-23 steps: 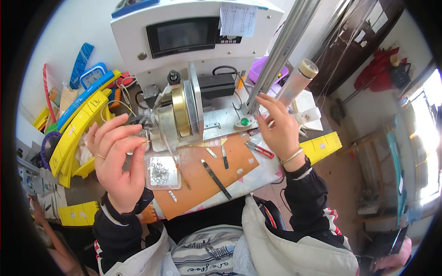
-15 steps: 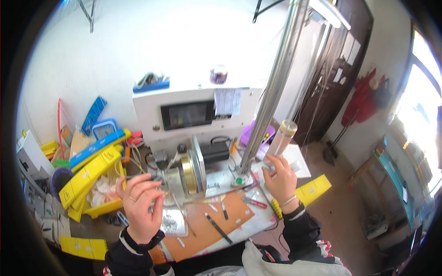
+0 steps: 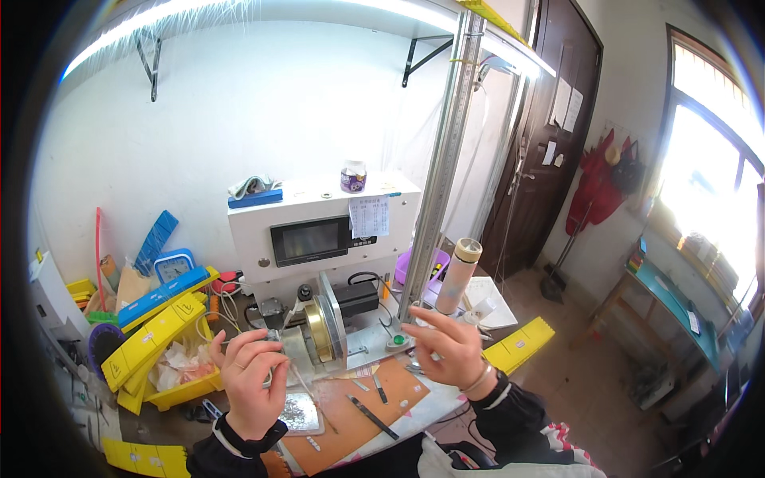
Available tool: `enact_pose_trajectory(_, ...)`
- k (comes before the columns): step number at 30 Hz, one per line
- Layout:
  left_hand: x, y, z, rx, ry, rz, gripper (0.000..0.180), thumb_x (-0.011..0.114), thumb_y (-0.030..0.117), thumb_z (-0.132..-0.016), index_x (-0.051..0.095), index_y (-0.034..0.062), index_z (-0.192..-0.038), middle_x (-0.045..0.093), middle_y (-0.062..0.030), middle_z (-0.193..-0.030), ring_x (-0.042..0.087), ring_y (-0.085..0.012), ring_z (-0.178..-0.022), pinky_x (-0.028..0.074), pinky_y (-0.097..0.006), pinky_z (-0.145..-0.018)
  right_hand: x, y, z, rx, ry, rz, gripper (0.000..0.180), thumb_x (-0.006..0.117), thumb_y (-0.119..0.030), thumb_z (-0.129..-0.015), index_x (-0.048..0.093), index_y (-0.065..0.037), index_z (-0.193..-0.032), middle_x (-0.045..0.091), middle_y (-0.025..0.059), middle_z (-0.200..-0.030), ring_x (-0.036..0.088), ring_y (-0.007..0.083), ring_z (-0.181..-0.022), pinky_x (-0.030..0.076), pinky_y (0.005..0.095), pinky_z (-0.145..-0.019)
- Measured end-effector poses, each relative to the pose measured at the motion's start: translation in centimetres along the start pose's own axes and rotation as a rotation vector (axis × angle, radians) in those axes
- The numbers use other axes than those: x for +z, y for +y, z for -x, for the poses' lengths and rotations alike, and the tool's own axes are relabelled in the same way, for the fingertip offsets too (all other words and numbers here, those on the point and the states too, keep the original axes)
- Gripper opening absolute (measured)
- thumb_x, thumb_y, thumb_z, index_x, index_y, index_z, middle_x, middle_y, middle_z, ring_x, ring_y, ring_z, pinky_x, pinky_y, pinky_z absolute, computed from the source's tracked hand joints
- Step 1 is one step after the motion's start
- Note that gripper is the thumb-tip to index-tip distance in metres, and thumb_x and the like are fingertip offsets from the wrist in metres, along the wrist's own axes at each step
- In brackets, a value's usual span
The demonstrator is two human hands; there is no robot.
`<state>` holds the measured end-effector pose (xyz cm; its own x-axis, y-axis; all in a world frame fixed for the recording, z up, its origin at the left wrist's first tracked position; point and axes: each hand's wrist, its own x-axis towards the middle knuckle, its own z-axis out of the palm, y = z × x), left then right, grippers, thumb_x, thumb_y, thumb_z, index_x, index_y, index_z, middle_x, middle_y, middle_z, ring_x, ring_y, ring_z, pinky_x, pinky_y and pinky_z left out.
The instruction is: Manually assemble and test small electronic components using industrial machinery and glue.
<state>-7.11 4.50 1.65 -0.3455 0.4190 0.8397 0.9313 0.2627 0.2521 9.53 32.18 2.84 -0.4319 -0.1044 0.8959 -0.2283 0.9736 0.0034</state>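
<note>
I am observing from afar, taking the brass-coloured ring (image 3: 320, 333) as clock centre, 12 pointing up the view. Working left to right.

Yellow strips (image 3: 155, 338) are lying stacked at 9 o'clock. Below them, toward 8, a yellow bin (image 3: 187, 393) is holding pale crumpled material.

The left hand (image 3: 251, 392) is hovering between 7 and 8, palm inward, fingers curving, thumb and forefinger tips nearly meeting. I cannot tell whether anything fine is between them. Its fingertips are reaching close to the grey metal cylinder (image 3: 295, 350), just beside the ring; contact I am not making out.

At 12 I am noting the machine's white housing (image 3: 247, 239) with its dark screen (image 3: 311, 240). At 6 a clear tray (image 3: 317, 431) of small shiny bits is resting on the brown mat (image 3: 351, 436); at 5, a dark flat tool (image 3: 373, 417).

A metal post (image 3: 442, 183) is rising toward 1, a green button (image 3: 398, 340) sitting by its foot at 3.

The right hand (image 3: 454, 350) is hanging at 3, well apart from the left, thumb and forefinger parted, nothing visible in its grasp. Behind it a bottle (image 3: 457, 279) is standing at 2.
</note>
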Motion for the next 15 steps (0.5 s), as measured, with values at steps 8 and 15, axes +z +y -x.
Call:
enact_pose_trajectory(8,0.0,0.6,-0.4,0.033,-0.031,-0.042,0.013,0.072,0.003,-0.078,0.065,0.0139,-0.081,0.070,-0.0007,-0.093,0.065,-0.0253,-0.110,0.026,-0.051,-0.115,7.5,4.6,0.5,0.282,-0.172,-0.142,0.038,0.057,0.000,-0.085,0.067,-0.011,-0.120,0.069,0.0119,-0.123,0.070,0.0326,-0.090,0.057,0.0401,-0.076)
enact_pose_trajectory(15,0.6,-0.7,0.2,0.025,-0.070,-0.053,0.010,0.071,0.004,-0.081,0.065,0.0113,-0.083,0.072,-0.0022,-0.095,0.066,-0.0262,-0.110,0.028,-0.049,-0.114,6.9,7.6,4.0,0.955,-0.064,-0.227,0.030,0.054,0.007,-0.085,0.068,-0.005,-0.108,0.066,0.0153,-0.090,0.064,0.0306,-0.075,0.051,0.0369,-0.069)
